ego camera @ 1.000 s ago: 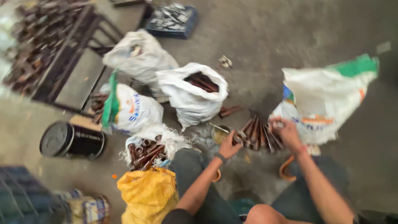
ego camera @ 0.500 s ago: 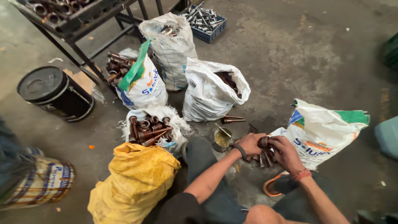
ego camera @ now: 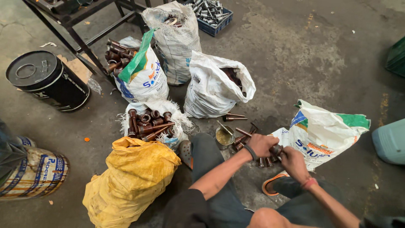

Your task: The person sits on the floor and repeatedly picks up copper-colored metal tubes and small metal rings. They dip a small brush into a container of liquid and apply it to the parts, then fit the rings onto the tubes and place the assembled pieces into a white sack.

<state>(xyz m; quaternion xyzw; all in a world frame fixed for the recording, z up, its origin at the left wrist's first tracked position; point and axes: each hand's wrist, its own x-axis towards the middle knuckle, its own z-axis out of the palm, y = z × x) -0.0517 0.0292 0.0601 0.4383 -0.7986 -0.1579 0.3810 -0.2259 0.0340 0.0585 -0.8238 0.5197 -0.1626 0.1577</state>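
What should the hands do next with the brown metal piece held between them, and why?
Probably set it into one of the sacks. Both the left hand and the right hand grip one brown metal piece above a loose pile of like pieces on the floor. The nearest open sack of brown pieces lies to the left, so a short carry there seems likely.

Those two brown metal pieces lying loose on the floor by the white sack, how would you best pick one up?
Each loose brown metal piece lies flat, long and slim, with a wider end. Come from above and pinch across the narrow shaft near its middle; the floor either side looks open, with the white sack just behind.
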